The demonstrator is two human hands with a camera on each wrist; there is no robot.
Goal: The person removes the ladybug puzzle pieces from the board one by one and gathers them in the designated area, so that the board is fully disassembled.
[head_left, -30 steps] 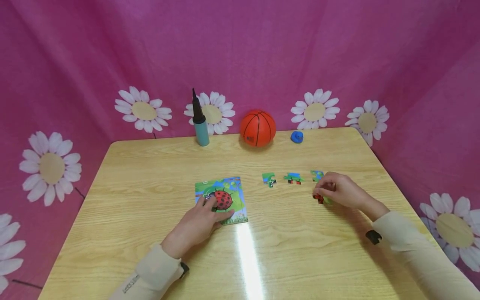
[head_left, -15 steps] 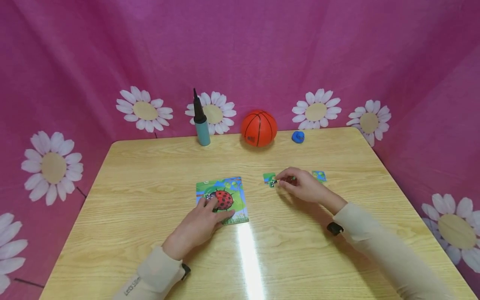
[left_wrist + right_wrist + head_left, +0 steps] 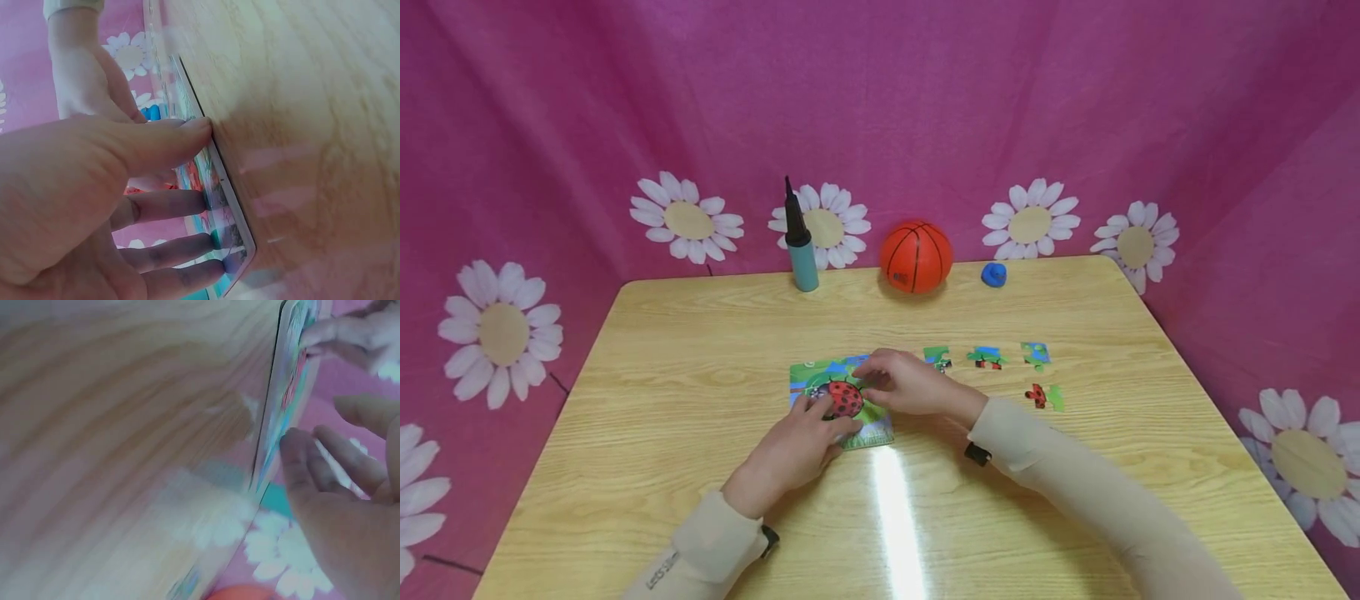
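Observation:
A square ladybug puzzle [image 3: 846,402] lies on the table, showing a red spotted ladybug on green and blue. My left hand [image 3: 801,442] rests on its lower left part, fingers extended; in the left wrist view the fingertips touch its face and the thumb [image 3: 165,144] lies at its near edge. Over the puzzle's right side is my right hand [image 3: 910,383], its fingers loosely bent. The right wrist view shows a gap between thumb and fingers [image 3: 300,462], with nothing in it and the fingertips right at the puzzle's surface. The right hand covers the puzzle's upper right part.
Right of the puzzle lie loose pieces: a green one [image 3: 936,354] partly behind the right hand, a blue-green one [image 3: 987,357], a blue one [image 3: 1036,353] and a red-green one [image 3: 1045,397]. Behind stand a hand pump [image 3: 804,262], an orange ball [image 3: 916,257] and a blue rubber duck [image 3: 994,274].
My right hand has moved left from the red-green piece, past the upper row of loose pieces, to the puzzle. The loose pieces look unmoved. My left hand has stayed on the puzzle.

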